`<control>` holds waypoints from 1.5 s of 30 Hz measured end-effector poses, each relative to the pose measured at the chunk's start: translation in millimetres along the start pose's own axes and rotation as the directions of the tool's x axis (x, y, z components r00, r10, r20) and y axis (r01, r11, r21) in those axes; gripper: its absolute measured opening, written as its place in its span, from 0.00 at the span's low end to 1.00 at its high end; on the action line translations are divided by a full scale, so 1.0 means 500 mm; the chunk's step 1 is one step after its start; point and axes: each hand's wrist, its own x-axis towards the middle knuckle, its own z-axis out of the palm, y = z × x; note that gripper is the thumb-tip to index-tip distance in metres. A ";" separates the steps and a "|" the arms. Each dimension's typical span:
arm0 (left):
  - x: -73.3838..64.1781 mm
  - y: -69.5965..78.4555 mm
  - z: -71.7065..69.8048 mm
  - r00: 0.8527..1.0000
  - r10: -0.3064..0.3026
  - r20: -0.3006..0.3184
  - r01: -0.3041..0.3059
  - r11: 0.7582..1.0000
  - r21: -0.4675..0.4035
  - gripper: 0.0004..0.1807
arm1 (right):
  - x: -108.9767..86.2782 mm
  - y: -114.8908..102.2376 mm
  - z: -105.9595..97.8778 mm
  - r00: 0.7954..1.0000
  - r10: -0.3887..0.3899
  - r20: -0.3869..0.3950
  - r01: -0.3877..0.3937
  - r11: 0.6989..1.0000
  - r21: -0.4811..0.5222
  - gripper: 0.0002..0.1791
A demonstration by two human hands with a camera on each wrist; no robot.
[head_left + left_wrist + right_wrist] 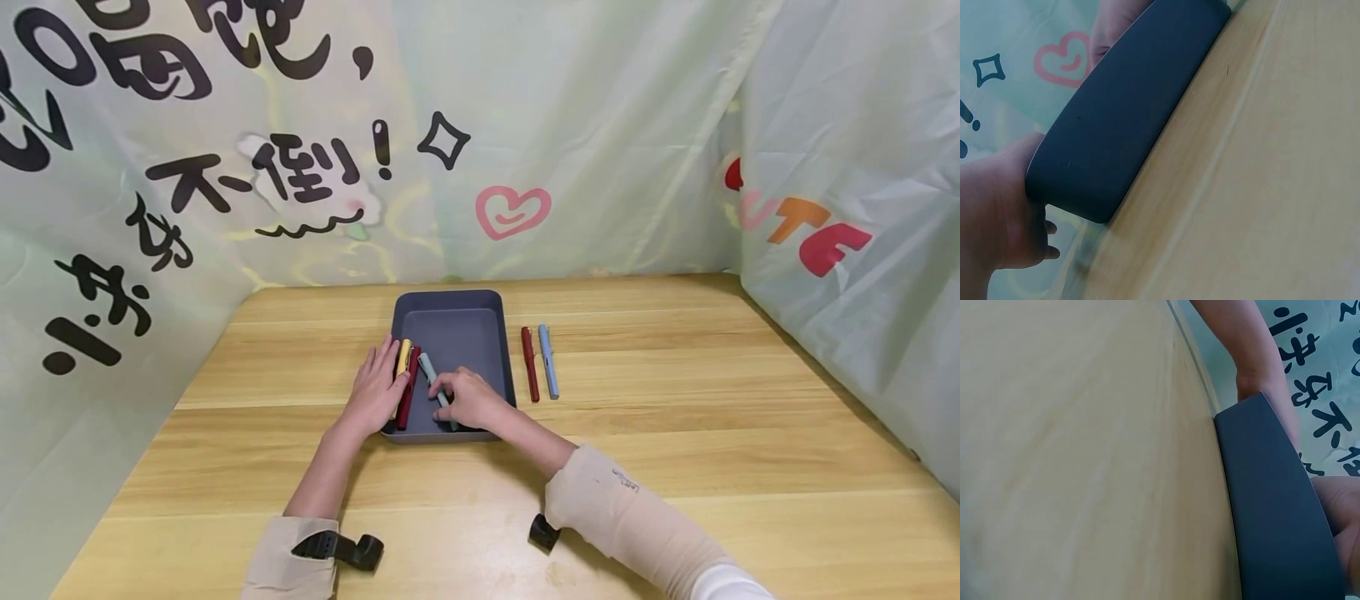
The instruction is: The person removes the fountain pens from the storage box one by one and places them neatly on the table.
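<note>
A dark grey rectangular tray lies on the table with pens inside. Over its left rim rests my left hand, fingers extended along the outer side and the thumb against a yellow pen and a dark red pen, which lie side by side along the left wall. My right hand reaches in over the front right part and pinches a pale grey-green pen, tilted beside the red one. In both wrist views the tray wall hides the pens.
Right of the tray, another dark red pen and a light blue pen lie roughly parallel on the wooden table. Printed fabric hangs behind the table and along both sides. Black wrist mounts sit on the sleeves.
</note>
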 end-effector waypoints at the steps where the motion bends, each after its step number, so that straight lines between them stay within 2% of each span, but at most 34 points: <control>1: 0.000 0.000 0.000 1.000 -0.001 -0.001 0.001 1.000 0.000 0.32 | 0.000 0.000 0.000 1.000 0.009 0.004 -0.009 1.000 -0.002 0.14; 8: 0.000 0.002 0.000 1.000 -0.003 -0.001 0.003 1.000 -0.001 0.32 | 0.003 0.003 -0.005 0.999 0.038 0.022 -0.038 0.999 0.016 0.14; 14: 0.001 0.002 0.001 1.000 -0.008 -0.002 0.008 1.000 -0.006 0.32 | 0.001 0.010 -0.015 0.997 0.079 0.026 -0.082 0.984 0.161 0.12; 17: 0.000 0.003 0.001 1.000 -0.009 -0.001 0.009 1.000 -0.008 0.32 | -0.001 0.013 -0.019 0.993 0.116 0.034 -0.121 0.958 0.261 0.11; 21: -0.001 0.002 0.001 1.000 -0.007 -0.002 0.007 1.000 -0.006 0.32 | -0.004 0.015 -0.018 0.986 0.161 0.050 -0.168 0.906 0.388 0.11; 25: -0.001 0.001 0.002 1.000 -0.003 -0.007 0.003 1.000 -0.002 0.32 | -0.006 0.015 -0.015 0.978 0.199 0.055 -0.201 0.859 0.471 0.11; 38: -0.002 0.004 0.004 1.000 0.008 -0.012 -0.007 1.000 0.000 0.32 | -0.010 0.019 -0.015 0.976 0.218 0.027 -0.198 0.818 0.540 0.11; 45: -0.002 0.004 0.002 1.000 0.004 -0.015 -0.004 1.000 -0.009 0.32 | -0.020 0.011 -0.037 0.978 0.210 0.002 -0.177 0.818 0.547 0.11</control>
